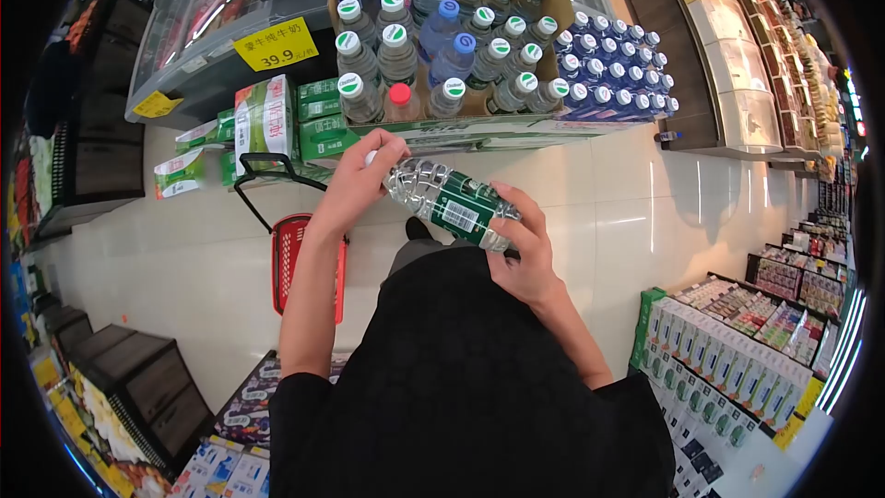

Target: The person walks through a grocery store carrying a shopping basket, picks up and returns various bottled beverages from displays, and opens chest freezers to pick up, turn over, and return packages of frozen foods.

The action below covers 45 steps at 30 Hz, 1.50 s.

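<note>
A clear water bottle [449,201] with a green label and a barcode lies tilted between my two hands, in front of my body. At its capped end, my left hand [371,171] is closed around the neck, and only a bit of the white cap shows. My right hand [527,244] grips the bottle's base, with fingers and thumb on either side. Just beyond stands a cardboard box [516,129] of upright bottles, mostly with white and green caps. A few blue caps and one red-capped bottle [400,103] are among them.
A red shopping basket [288,263] with a black handle stands on the floor at left. Milk cartons [265,120] sit below a yellow price sign [275,44]. Packed blue-labelled bottles [613,69] stand right of the box. A shelf of boxed goods [714,360] is at lower right.
</note>
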Available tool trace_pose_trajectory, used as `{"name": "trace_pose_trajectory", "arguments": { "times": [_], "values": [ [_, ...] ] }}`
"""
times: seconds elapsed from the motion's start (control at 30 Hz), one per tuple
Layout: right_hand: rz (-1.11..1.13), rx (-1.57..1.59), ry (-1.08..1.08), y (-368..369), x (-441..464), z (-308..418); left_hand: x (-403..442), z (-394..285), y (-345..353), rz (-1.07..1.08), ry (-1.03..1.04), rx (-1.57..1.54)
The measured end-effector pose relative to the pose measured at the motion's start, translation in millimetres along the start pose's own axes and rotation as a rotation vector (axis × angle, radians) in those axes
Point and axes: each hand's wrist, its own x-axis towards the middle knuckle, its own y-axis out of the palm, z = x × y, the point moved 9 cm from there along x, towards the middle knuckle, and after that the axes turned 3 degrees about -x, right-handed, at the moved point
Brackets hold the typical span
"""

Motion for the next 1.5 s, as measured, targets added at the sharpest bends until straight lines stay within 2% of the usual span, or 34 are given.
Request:
{"name": "trace_pose_trajectory", "arguments": {
  "times": [0.07, 0.13, 0.17, 0.23, 0.27, 0.3, 0.33, 0.37, 0.4, 0.5, 0.57, 0.63, 0.7, 0.9, 0.97, 1.03, 1.17, 1.23, 1.33, 1.47, 1.5],
  "values": [
    [0.026, -0.052, -0.018, 2.5, -1.3, 9.2, -1.6, 8.0, -0.1, 0.039, -0.051, -0.053],
    [-0.018, -0.031, 0.144, -1.7, -0.8, 4.1, -2.7, 8.8, -2.5, 0.021, -0.024, -0.082],
    [-0.014, -0.034, 0.146, -3.5, -1.6, 2.4, -4.9, 6.4, -1.4, 0.023, -0.026, -0.088],
    [-0.02, 0.829, 0.942, 21.7, -38.5, -54.7, -13.3, -18.4, 2.4, 0.014, 0.119, 0.047],
    [-0.051, 0.834, 1.034, 25.5, -40.9, -63.2, -14.2, -22.7, 6.5, 0.01, 0.116, 0.047],
    [-0.042, 0.84, 1.032, 25.6, -39.0, -72.6, -16.0, -37.6, 15.1, 0.024, 0.234, 0.127],
    [0.001, 1.033, 1.143, 37.8, -46.6, -82.1, -19.7, -52.5, 23.7, 0.036, 0.349, 0.211],
    [0.046, 1.229, 1.251, 49.1, -53.3, -84.3, -20.6, -59.7, 28.2, 0.027, 0.346, 0.217],
    [0.046, 1.223, 1.295, 52.4, -52.4, -89.0, -19.1, -67.4, 34.7, 0.03, 0.331, 0.277],
    [0.187, 1.341, 1.285, 57.1, -49.0, -100.8, -10.9, -83.6, 51.3, 0.01, 0.312, 0.387],
    [0.251, 1.301, 1.259, 53.6, -50.4, -120.4, -0.6, -91.4, 66.1, -0.01, 0.316, 0.435],
    [0.309, 1.26, 1.227, 40.6, -43.7, -132.4, 7.6, -113.6, 79.6, -0.143, 0.463, 0.606],
    [0.227, 0.982, 1.241, 8.0, -41.2, -156.5, 20.1, -127.5, 95.4, -0.211, 0.475, 0.696],
    [0.011, 0.92, 1.17, -76.8, -62.3, -240.4, 64.8, -138.3, 129.4, -0.364, 0.499, 0.905],
    [-0.029, 0.892, 1.187, -99.8, -68.2, -259.8, 81.6, -128.1, 135.0, -0.409, 0.426, 1.015],
    [-0.074, 0.858, 1.201, -121.5, -71.5, -278.9, 95.6, -117.9, 148.2, -0.398, 0.452, 1.053],
    [-0.027, 0.747, 1.215, -146.5, -76.9, -314.1, 126.6, -77.1, 146.4, -0.413, 0.371, 1.135],
    [-0.009, 0.727, 1.206, -152.0, -75.9, -328.6, 141.7, -54.5, 141.3, -0.411, 0.255, 1.295],
    [-0.009, 0.771, 1.191, -152.5, -73.0, -344.4, 154.2, -30.4, 139.1, -0.39, 0.148, 1.323],
    [0.036, 0.79, 1.228, -149.8, -75.3, -356.6, 143.7, -40.4, 147.4, -0.44, 0.093, 1.384],
    [0.043, 0.798, 1.244, -150.5, -77.9, -358.2, 136.5, -60.0, 153.9, -0.535, 0.115, 1.33]
  ]
}}
